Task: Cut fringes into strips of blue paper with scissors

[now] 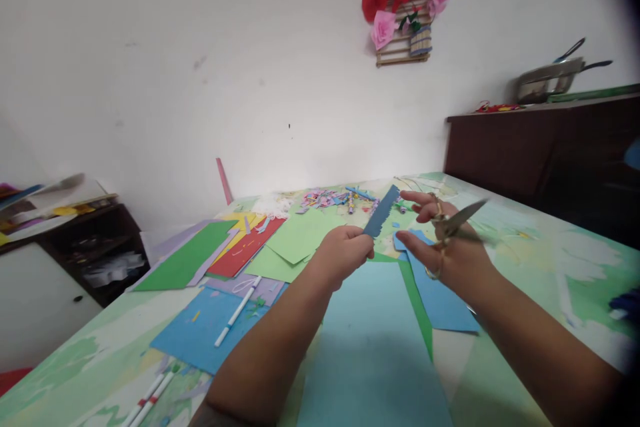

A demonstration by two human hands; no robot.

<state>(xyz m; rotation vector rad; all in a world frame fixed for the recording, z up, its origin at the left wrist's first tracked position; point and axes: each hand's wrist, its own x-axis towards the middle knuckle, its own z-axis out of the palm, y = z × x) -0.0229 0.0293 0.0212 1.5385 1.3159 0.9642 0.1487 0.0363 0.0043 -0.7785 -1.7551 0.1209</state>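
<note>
My left hand (pixel 347 250) pinches the lower end of a narrow blue paper strip (pixel 381 212), which has a ragged cut along its right edge. To the right, my right hand (pixel 450 250) has a pair of scissors (pixel 456 223) hooked on it, the gold-coloured handles around my fingers and the blades pointing right, away from the strip. My thumb and fingertips on that hand are spread toward the strip, apart from it. Below my hands lies a light blue sheet (pixel 377 340). A darker blue piece of paper (pixel 440 290) lies under my right hand.
Light green (pixel 295 233), red (pixel 250 247) and dark green (pixel 190 257) sheets lie on the left. White marker pens (pixel 237 312) rest near a blue sheet (pixel 195 323). Paper scraps (pixel 323 199) are piled at the back by the wall. A dark cabinet (pixel 540 140) borders the right.
</note>
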